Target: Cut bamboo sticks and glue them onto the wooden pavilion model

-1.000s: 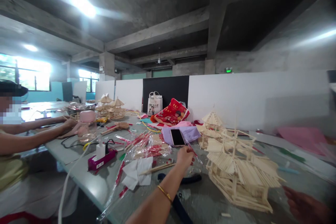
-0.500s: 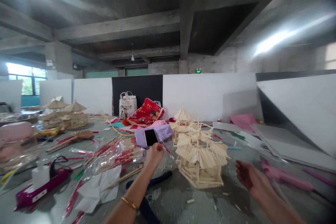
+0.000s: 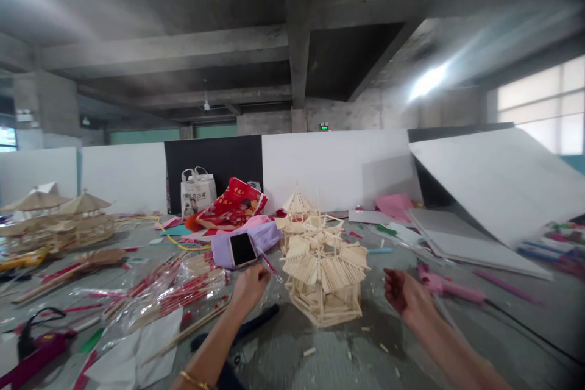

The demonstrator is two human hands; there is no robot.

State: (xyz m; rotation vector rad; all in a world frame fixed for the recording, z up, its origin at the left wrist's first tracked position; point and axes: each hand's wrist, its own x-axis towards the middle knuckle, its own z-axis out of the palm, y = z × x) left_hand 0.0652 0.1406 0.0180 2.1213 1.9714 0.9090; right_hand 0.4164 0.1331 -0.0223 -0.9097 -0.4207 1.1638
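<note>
A pale wooden-stick pavilion model with tiered roofs stands upright on the grey table in front of me. To its left is my left hand, fingers closed and apart from the model; whatever they may hold is hidden. My right hand hovers to the model's right, its fingers loosely curled and slightly apart, with nothing visible in them. A phone leans on lilac cloth just beyond my left hand. Nearest my right hand lies a pink glue gun with a dark cord.
Plastic-wrapped sticks, white paper and dark-handled pliers lie on the left. More pavilion models stand at far left. White boards rest at right. Behind are a red bag and a tote bag.
The view has turned right, so everything sits further left in it. Both hands keep flanking the model, which stays in place. More of the glue gun and its cord shows.
</note>
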